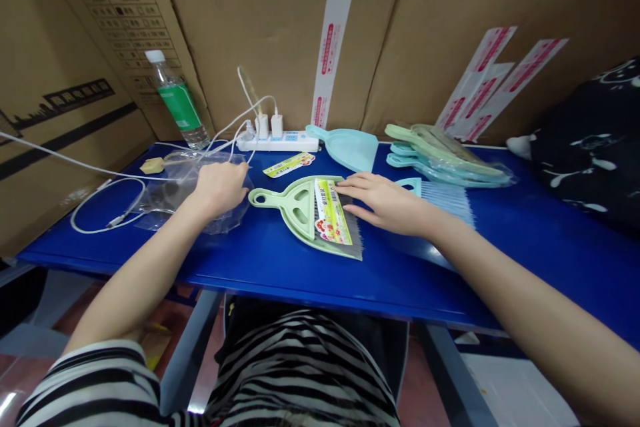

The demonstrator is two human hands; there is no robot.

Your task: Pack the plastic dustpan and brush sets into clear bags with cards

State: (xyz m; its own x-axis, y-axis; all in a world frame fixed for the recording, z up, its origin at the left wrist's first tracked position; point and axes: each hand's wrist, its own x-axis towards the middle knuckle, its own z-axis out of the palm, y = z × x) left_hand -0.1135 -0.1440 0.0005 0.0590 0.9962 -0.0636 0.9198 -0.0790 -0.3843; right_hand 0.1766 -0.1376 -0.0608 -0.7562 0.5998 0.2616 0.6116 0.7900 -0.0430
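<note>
A light green dustpan (295, 245) lies flat on the blue table, its looped handle pointing left. Nested in it is a small green brush (356, 230) with grey bristles, and a printed label card (333, 213) rests across the brush. My right hand (373, 200) is palm down with fingers stretched out, touching the upper right of the card and bristles. To the left of the handle, my left hand (223, 188) has its fingers curled closed on a crumpled clear plastic bag (173, 190); the fingertips are mostly hidden.
Behind are a light blue dustpan (353, 148), another label card (290, 165) and a power strip (285, 141) with chargers and white cables. A water bottle (179, 103) stands at the back left. Bagged dustpan sets (450, 157) and a blue brush (447, 200) lie right.
</note>
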